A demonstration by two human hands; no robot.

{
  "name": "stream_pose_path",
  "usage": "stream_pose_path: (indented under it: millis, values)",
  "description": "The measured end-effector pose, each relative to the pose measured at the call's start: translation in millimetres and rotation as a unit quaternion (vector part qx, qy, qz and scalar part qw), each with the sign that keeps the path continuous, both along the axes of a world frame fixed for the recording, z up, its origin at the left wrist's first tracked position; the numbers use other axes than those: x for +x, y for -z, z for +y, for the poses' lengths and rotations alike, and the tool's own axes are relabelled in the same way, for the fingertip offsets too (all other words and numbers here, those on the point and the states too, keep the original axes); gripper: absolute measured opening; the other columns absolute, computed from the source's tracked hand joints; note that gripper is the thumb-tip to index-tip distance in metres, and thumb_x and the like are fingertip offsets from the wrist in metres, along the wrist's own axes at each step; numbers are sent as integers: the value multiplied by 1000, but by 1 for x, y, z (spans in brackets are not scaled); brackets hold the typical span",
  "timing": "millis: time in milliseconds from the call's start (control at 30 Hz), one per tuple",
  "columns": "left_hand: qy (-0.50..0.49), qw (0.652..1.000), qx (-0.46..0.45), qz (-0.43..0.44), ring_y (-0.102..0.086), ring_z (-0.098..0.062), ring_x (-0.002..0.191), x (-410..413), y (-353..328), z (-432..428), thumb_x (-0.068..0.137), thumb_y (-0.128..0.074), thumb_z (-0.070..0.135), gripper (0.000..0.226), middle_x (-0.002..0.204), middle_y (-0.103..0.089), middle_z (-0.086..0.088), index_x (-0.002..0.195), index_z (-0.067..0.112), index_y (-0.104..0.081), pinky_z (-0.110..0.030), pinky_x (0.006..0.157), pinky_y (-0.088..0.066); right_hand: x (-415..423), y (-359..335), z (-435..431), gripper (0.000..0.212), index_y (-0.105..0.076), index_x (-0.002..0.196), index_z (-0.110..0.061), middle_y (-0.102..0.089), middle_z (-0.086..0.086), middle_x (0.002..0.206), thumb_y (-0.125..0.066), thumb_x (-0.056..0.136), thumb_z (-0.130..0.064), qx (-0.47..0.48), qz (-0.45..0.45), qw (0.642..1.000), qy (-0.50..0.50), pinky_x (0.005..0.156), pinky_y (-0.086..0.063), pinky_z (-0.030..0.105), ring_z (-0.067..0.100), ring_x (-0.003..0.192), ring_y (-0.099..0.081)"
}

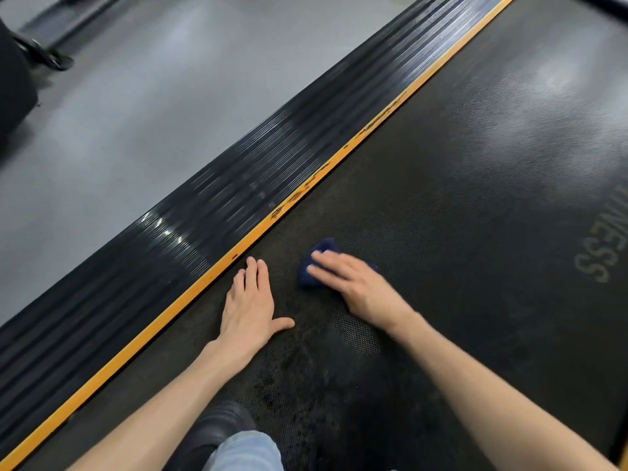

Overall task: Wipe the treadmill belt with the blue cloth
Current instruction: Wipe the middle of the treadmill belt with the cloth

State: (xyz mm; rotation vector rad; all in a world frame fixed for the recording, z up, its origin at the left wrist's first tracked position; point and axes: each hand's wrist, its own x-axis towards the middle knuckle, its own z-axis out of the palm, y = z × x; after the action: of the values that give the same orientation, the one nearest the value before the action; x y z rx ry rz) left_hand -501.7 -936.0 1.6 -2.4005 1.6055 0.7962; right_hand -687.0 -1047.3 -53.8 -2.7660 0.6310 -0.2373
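Head camera showed the crumpled dark blue cloth point(322, 249) on the black textured treadmill belt point(475, 198), under the right grip point(353, 283), whose nearly straight fingers pressed it down. The left grip point(249, 307) lay flat, palm down, holding nothing, near the yellow edge stripe point(190, 298).

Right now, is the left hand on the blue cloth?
No, the left hand lies flat on the treadmill belt near the yellow strip; the right hand presses the blue cloth.

Grey floor point(119, 107), upper left; black ribbed side rail point(210, 212), diagonal; yellow strip point(190, 294) along its right edge; dark bulky object point(13, 83), far left; black stand foot point(51, 59).
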Motion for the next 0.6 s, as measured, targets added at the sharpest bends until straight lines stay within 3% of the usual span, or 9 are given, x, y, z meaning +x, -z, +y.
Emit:
stream_pose_path:
  millis: [67, 133, 200, 267, 367, 467, 533, 600]
  values:
    - [13, 1000, -4, -9, -8, -30, 143, 1, -1, 1, 73, -65, 59, 118, 156, 5, -14, 148, 5, 7, -39, 114, -20, -17, -2, -32, 57, -47, 136, -11, -41, 11, 144, -48, 80, 4, -3, -24, 991, 135, 108, -33, 42, 28, 132, -38]
    - [24, 1000, -5, -17, -10, -31, 143, 2, -1, 2, 72, -63, 62, 118, 156, 4, -15, 148, 5, 7, -39, 114, -21, -19, -8, -43, 63, -45, 137, -7, -38, 14, 146, -58, 77, 8, 39, -38, 951, 304, 110, -32, 45, 32, 134, -35]
    - [42, 999, -2, -33, -11, -31, 143, 3, -1, 3, 71, -59, 67, 120, 156, 5, -15, 148, 4, 8, -38, 114, -22, 0, -10, -33, 66, -41, 139, -6, -33, 15, 148, -59, 77, 8, 49, -42, 925, 374, 113, -27, 43, 33, 137, -31]
    - [64, 997, 12, -46, -9, -30, 144, 6, -1, 6, 66, -58, 72, 127, 156, 9, -16, 147, 4, 12, -37, 114, -22, 22, -8, -5, 68, -44, 137, -4, -36, 18, 146, -60, 72, 10, 40, -59, 941, 330, 113, -26, 42, 34, 135, -34]
    - [83, 995, 29, -39, -3, -30, 144, 10, -1, 9, 63, -62, 72, 133, 155, 15, -16, 146, 5, 16, -37, 115, -19, 38, -1, 58, 76, -45, 137, -8, -38, 15, 146, -69, 66, 6, 39, -34, 989, 137, 112, -24, 43, 31, 135, -35]
    - [84, 996, 32, -28, -2, -31, 144, 11, -1, 9, 63, -67, 67, 134, 155, 16, -16, 146, 6, 17, -38, 115, -16, 17, 0, 81, 74, -37, 143, -14, -29, 9, 151, -61, 74, -3, 26, 15, 999, -23, 115, -17, 37, 25, 140, -26]
    - [93, 994, 36, -47, -4, -34, 143, 9, -3, 6, 62, -67, 69, 136, 154, 15, -18, 145, 9, 22, -40, 116, -14, -11, -1, 54, 65, -40, 141, -14, -33, 9, 150, -48, 77, 0, -16, 14, 1000, 12, 115, -22, 35, 25, 137, -32]
    - [112, 991, 22, -66, -4, -35, 143, 7, -5, -2, 61, -64, 72, 136, 155, 12, -18, 144, 11, 24, -41, 116, -7, -49, -2, 17, 64, -47, 136, -9, -40, 14, 145, -45, 74, 7, -40, -7, 983, 178, 110, -30, 39, 31, 132, -40]
